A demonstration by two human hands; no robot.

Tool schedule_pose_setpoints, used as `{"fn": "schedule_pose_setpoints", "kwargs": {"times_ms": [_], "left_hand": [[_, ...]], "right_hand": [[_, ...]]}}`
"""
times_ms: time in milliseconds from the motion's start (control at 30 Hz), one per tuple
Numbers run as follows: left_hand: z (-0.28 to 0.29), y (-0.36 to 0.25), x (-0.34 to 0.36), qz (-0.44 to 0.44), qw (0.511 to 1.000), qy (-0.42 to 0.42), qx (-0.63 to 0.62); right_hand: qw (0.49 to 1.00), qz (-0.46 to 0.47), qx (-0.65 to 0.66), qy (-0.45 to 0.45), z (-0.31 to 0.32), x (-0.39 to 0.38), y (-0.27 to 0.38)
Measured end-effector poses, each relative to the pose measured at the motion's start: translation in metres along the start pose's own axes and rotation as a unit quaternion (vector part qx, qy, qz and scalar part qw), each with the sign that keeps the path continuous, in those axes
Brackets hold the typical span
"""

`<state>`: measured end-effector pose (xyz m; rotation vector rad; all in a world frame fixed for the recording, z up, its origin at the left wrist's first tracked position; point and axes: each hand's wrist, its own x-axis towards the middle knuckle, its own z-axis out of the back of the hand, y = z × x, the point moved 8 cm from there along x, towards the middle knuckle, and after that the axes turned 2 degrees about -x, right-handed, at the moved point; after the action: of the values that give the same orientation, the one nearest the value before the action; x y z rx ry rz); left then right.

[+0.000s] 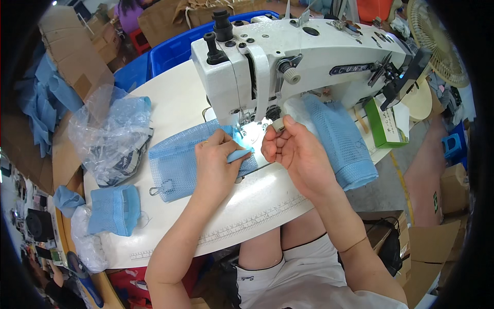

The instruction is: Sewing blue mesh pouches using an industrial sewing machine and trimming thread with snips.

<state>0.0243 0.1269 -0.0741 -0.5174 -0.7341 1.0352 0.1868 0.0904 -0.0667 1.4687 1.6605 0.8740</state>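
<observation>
Blue mesh fabric (175, 159) lies on the white table beside the sewing machine's needle area, under a bright lamp spot. My left hand (216, 162) is closed on a folded blue edge of that mesh, just in front of the needle. To its right, my right hand (303, 157) is raised with curled fingers. A small beige-grey piece (278, 124) shows between its thumb and index finger; its kind cannot be made out. The white sewing machine (226, 77) stands over the work. A small metal loop (154, 191) shows at the mesh's lower left corner.
Another blue mesh piece (345, 149) lies right of my right hand, near a green box (383, 121). On the left are a clear plastic bag (110, 134) and a folded blue piece (116, 208). A printed ruler (221, 234) runs along the table's front edge. Behind stands a blue bin (175, 51).
</observation>
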Motion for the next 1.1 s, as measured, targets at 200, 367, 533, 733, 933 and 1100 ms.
{"fn": "schedule_pose_setpoints", "kwargs": {"times_ms": [200, 367, 533, 733, 933, 1100], "left_hand": [[0.009, -0.014, -0.004, -0.144, 0.986, -0.054, 0.061], [-0.004, 0.021, -0.002, 0.071, 0.994, -0.003, -0.081], [-0.002, 0.022, -0.001, 0.053, 0.994, -0.026, -0.088], [0.003, 0.013, 0.007, 0.024, 0.993, -0.013, -0.112], [0.006, 0.020, 0.007, 0.050, 0.990, 0.013, -0.128], [0.006, 0.030, 0.008, 0.082, 0.985, 0.035, -0.147]], "right_hand": [[0.975, 0.113, -0.189, -0.015, 0.010, -0.004, 0.000], [0.790, 0.277, -0.542, -0.074, 0.009, -0.004, 0.008], [0.740, 0.257, -0.621, -0.017, -0.008, -0.004, -0.010], [0.739, 0.253, -0.624, -0.030, -0.001, -0.002, -0.012], [0.768, 0.241, -0.593, -0.030, 0.005, 0.008, -0.017], [0.786, 0.226, -0.574, -0.035, -0.001, 0.018, -0.018]]}}
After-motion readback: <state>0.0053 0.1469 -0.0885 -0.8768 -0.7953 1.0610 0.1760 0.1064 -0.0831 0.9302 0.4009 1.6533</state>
